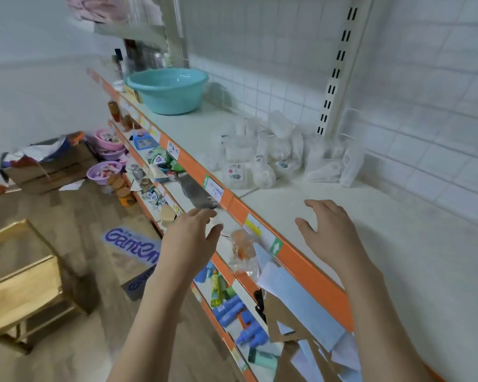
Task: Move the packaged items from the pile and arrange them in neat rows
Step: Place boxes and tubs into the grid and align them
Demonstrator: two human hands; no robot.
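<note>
The pile of clear-wrapped packets (262,153) is sitting heaped on the white shelf top (398,244), pushed back against the tiled wall (425,78) by the slotted upright (334,70), with a turquoise basin (167,89) standing well apart from it further along. None of the packets are lying in rows yet, so I am judging the step in hand to be the reach for the 1st ones. To do it well, the person is going to want to lift from the near, loose edge of the heap instead of dragging from underneath, since the slippery film looks likely to slide, and to start the row on the bare stretch of shelf in front. Both hands are hovering short of the pile and holding nothing: the right hand (329,230) is spreading relaxed fingers above the shelf, nearer the packets, while the left hand (191,238) is hanging released out beyond the orange shelf edge (301,260).
</note>
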